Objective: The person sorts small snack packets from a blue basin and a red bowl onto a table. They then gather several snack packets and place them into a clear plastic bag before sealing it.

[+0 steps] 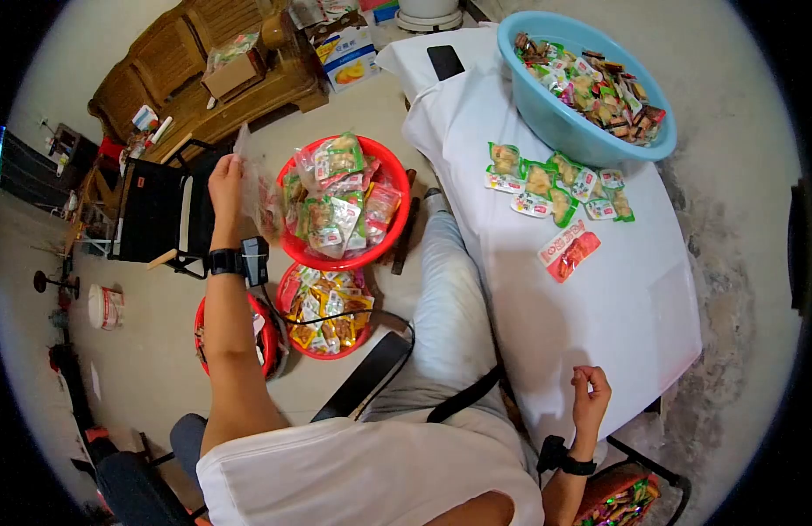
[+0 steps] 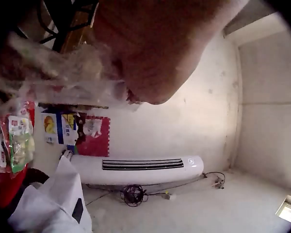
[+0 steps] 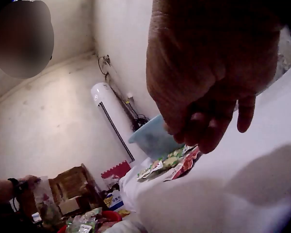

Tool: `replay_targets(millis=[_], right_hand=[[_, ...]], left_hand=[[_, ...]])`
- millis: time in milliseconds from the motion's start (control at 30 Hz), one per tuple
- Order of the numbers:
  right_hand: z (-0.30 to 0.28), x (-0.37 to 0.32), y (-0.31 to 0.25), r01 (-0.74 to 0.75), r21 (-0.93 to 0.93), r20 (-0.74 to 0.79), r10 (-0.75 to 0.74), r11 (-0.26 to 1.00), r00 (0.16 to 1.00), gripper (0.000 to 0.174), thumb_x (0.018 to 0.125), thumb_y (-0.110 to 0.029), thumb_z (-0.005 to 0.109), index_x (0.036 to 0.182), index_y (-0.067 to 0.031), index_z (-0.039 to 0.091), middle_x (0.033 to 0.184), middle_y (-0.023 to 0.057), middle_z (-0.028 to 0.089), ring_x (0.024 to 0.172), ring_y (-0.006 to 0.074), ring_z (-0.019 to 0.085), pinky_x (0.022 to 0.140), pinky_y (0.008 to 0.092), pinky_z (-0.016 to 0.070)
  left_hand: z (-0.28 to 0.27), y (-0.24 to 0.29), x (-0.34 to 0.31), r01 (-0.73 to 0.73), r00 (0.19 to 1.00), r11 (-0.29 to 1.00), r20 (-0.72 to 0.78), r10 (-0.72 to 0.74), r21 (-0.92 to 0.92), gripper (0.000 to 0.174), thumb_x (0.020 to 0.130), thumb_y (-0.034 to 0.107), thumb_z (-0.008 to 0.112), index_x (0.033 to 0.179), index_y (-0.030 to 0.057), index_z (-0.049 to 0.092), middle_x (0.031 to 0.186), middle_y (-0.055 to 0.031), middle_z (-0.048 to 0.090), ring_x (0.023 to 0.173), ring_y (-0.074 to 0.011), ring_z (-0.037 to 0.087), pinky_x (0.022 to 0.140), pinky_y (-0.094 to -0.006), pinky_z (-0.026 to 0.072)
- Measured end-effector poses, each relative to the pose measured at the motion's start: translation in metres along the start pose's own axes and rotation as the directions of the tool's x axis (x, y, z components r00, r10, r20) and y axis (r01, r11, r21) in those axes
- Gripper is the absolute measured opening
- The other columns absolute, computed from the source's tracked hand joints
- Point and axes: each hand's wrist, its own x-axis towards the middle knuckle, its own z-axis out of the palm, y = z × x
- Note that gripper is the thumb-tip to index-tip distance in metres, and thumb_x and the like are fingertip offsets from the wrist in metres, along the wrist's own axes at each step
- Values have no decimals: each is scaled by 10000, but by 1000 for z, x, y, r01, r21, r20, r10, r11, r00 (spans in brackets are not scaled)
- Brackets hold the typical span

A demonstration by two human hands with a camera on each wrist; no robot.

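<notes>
My left hand (image 1: 226, 188) grips the top of a clear plastic bag (image 1: 264, 197), which hangs beside a red basin (image 1: 406, 180). Bagged snack packets (image 1: 336, 210) fill that basin. In the left wrist view the crinkled bag spreads out from the fingers, which are mostly hidden. Over the near part of the white-covered table (image 1: 599, 324), my right hand (image 1: 590, 394) hangs with loosely curled fingers and holds nothing. Farther up the cloth lie several green-and-white snack packets (image 1: 537, 180) and one red packet (image 1: 570, 252).
A blue tub (image 1: 528, 96) of mixed packets stands at the table's far end, near a black phone (image 1: 444, 62). Below the first basin sits another red basin (image 1: 331, 352) with yellow packets. A black folding chair (image 1: 156, 210) and wooden bench (image 1: 173, 53) are at left.
</notes>
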Motion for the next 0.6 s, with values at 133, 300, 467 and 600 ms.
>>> replay_targets(millis=[133,300,467,600], right_hand=[[6,0,5,23,0,-2,-23,1000,1000,74,840,-42,574,822,20,610,708,43,537,669,119,518,613,238,413],[4,-5,-1,-25,-56,-10,25,998,1000,59,823,-30,583,817,20,614,718,60,553,679,137,521,624,254,420],[2,-7,4,-33,-53,-14,33,998,999,100,856,-59,567,803,21,596,695,27,526,640,105,503,598,237,412],[9,-2,-3,-65,-27,8,65,998,998,105,859,-60,566,804,24,595,700,28,528,646,106,501,603,237,413]], left_hand=[[47,-17,-16,-49,999,865,24,43,499,329,889,306,500,958,5,613,897,-203,629,830,-362,607,716,-401,458],[116,-159,-39,-113,981,827,193,5,551,276,878,258,473,946,39,628,882,-214,623,839,-382,589,732,-433,453],[165,-137,-56,159,987,918,-65,-146,364,253,857,251,495,880,31,620,825,-204,623,796,-386,585,730,-433,453],[155,-186,-38,-103,993,832,6,118,545,272,860,266,500,857,16,609,793,-203,613,750,-365,582,702,-426,447]])
